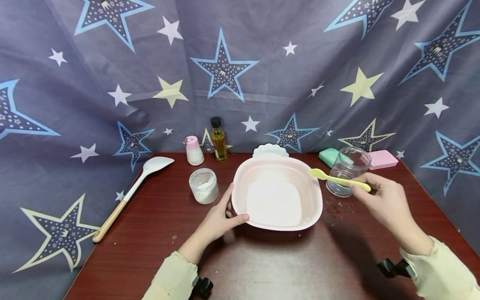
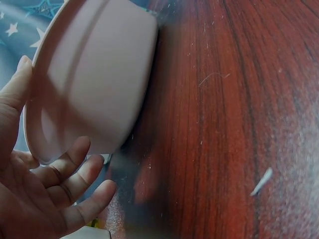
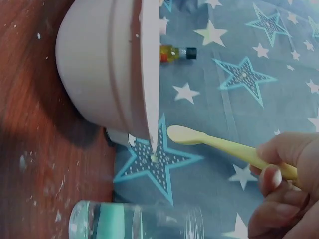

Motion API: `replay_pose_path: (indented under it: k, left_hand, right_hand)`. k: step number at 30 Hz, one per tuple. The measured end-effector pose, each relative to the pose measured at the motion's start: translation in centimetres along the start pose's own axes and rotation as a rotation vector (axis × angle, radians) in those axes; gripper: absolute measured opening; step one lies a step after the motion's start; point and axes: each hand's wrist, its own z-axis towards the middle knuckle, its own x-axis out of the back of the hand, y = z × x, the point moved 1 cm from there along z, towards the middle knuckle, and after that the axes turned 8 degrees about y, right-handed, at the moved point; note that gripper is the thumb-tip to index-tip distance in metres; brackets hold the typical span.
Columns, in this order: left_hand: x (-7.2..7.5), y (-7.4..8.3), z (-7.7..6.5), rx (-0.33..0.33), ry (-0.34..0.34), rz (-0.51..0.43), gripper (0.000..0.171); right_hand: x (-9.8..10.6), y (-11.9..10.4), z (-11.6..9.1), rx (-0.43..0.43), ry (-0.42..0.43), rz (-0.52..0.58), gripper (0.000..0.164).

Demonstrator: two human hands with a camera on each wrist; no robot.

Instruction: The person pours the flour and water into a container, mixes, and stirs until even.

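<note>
A pale pink plastic basin (image 1: 240,179) with a whitish bottom stands at the middle of the table. My left hand (image 1: 221,221) grips its near left rim, thumb over the edge; in the left wrist view the other fingers (image 2: 75,159) are curled by its outer wall. Between thumb and fingers, my right hand (image 1: 386,204) pinches the handle of a small yellow spoon (image 1: 337,180). The spoon's bowl is just at the basin's right rim in the head view. Behind the spoon stands a clear glass jar (image 1: 343,164), partly covered by it.
Left of the basin are an open jar of white powder (image 1: 204,191), a pink-capped shaker (image 1: 194,152) and an oil bottle (image 1: 219,143). A long-handled ladle (image 1: 131,191) lies along the left edge. Green (image 1: 328,156) and pink (image 1: 383,160) blocks and a white scalloped dish (image 1: 271,149) line the back.
</note>
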Motion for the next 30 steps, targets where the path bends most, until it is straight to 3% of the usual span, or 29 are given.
replay_pose_path:
  k: [6,9,13,21,30]
  left_hand:
    - [0.0,0.2,0.0,0.012,-0.001,-0.011,0.101]
    - [0.0,0.2,0.0,0.015,-0.001,-0.019,0.101]
    - [0.0,0.2,0.0,0.019,-0.005,-0.022,0.101]
    - [0.0,0.0,0.1,0.023,-0.005,-0.018,0.101]
    - [0.0,-0.1,0.0,0.009,-0.013,-0.014,0.102]
  right_hand:
    - [1.8,1.3,-1.2,-0.103,0.11,-0.017,0.004]
    - [2.1,2.3,-1.8,-0.093,0.143,-0.052,0.005]
    - [1.5,3.9,-3.1,0.05,0.131,-0.146,0.009]
    - [-0.9,6.1,-6.0,0.344,-0.055,-0.287,0.023]
    - [-2.2,7.2,-8.3,0.509,-0.233,-0.304,0.037]
